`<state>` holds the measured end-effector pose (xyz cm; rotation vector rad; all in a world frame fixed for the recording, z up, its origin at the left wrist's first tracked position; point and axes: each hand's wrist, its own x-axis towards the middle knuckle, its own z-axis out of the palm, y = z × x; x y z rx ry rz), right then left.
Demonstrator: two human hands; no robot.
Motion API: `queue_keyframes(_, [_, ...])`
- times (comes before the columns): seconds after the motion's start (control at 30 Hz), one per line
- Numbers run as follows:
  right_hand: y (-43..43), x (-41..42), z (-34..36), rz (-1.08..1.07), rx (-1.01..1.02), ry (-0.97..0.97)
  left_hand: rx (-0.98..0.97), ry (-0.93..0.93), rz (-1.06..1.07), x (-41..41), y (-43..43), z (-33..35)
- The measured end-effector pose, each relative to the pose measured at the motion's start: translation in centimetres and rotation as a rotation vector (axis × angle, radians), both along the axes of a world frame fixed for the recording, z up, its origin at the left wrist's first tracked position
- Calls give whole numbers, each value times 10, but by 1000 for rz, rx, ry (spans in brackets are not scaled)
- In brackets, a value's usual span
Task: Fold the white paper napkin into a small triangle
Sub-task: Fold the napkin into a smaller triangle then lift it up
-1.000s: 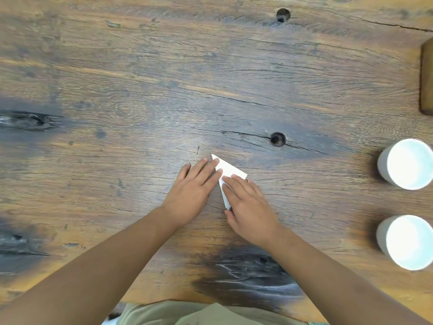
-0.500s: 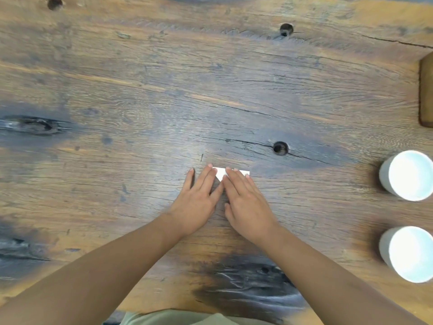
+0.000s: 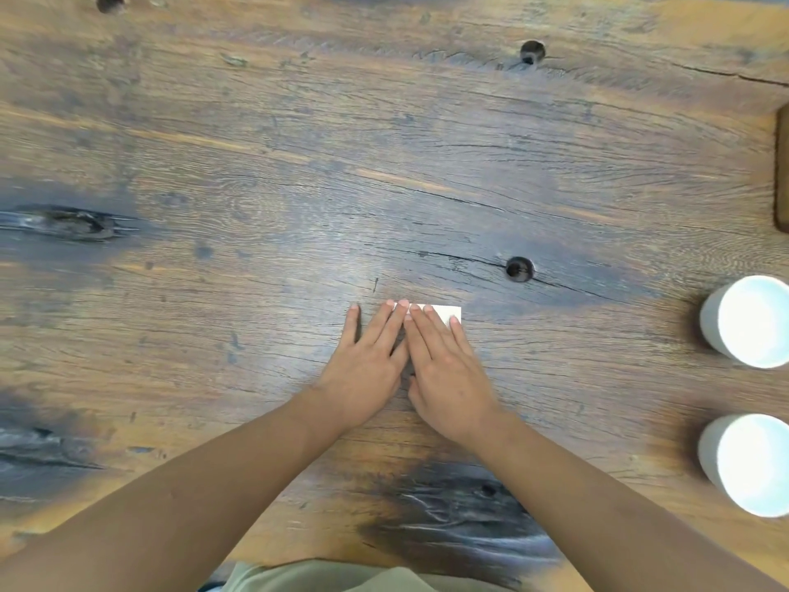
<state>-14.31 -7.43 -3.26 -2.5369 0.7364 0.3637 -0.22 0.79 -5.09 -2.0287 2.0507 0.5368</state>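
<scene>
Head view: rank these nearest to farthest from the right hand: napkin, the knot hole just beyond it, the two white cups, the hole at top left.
1. napkin, under the fingertips of the right hand.
2. knot hole, just beyond and slightly right.
3. upper cup and lower cup, both at the right edge: too close to call.
4. top-left hole, far corner.

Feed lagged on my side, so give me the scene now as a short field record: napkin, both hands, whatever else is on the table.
napkin: white, mostly covered by both hands; only a strip past the fingertips shows; folded shape cannot be told
left hand: flat, fingers straight, pressing at the napkin's left end
right hand: flat, fingers straight, pressing on the napkin
table: dark-stained wood with knot holes
cups: far cup and near cup, both white, at the right, apart from the hands
edge: brown object, cut off at the right
</scene>
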Motion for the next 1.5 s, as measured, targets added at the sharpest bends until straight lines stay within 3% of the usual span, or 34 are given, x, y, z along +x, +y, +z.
queue_keyframes(0.5, [-4, 8, -6, -24, -14, 47, 47, 43, -15, 1, -8, 7])
queue_keyframes(0.9, [-37, -50, 1, -78, -37, 84, 90, 46, -6, 6, -9, 12])
queue_keyframes(1.27, [-33, -15, 12, -89, -80, -18, 31, 178, 53, 18, 3, 9])
queue_keyframes(1.5, [-9, 20, 4, -21, 30, -32, 24, 169, 81, 20, 8, 6])
